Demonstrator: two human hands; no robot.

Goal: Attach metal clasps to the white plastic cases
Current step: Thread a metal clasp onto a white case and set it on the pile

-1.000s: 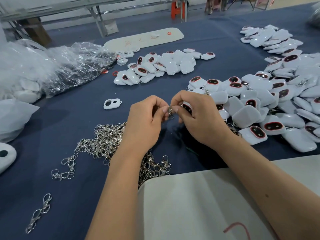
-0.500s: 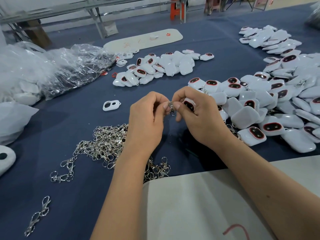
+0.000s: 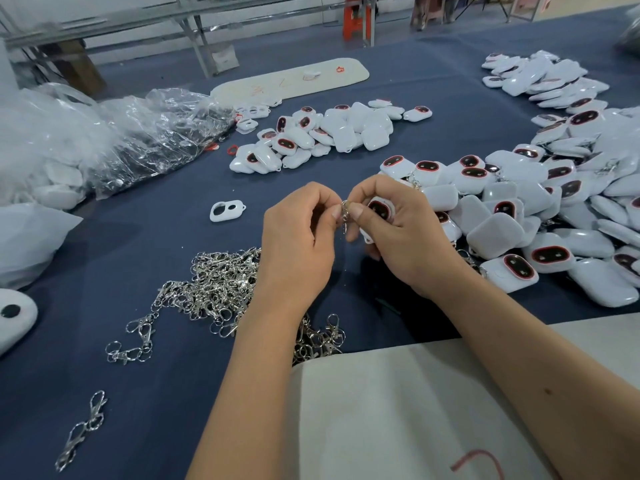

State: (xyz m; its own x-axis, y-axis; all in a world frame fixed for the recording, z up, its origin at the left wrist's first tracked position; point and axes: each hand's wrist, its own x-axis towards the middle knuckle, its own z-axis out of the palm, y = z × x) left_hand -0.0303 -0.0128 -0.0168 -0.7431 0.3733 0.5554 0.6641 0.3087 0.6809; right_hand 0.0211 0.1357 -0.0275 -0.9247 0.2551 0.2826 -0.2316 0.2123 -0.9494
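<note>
My right hand (image 3: pixel 398 233) holds a white plastic case (image 3: pixel 378 210) with a red-rimmed dark window, above the blue table. My left hand (image 3: pixel 298 240) pinches a small metal clasp (image 3: pixel 345 213) with thumb and forefinger, right against the case's edge. Both thumbs meet at the clasp. A tangled heap of silver clasps (image 3: pixel 221 289) lies under my left wrist. A large pile of white cases (image 3: pixel 540 209) spreads to the right, and a smaller pile (image 3: pixel 325 133) lies farther back.
Clear plastic bags (image 3: pixel 114 140) bulge at the left. A lone white frame piece (image 3: pixel 227 210) lies left of my hands. Loose clasps (image 3: pixel 83 431) lie near the front left. A pale cloth (image 3: pixel 398 410) covers the near edge; a white board (image 3: pixel 291 77) lies far back.
Both hands have stayed together at the clasp and case, with only small finger shifts. Nothing else on the table has moved.
</note>
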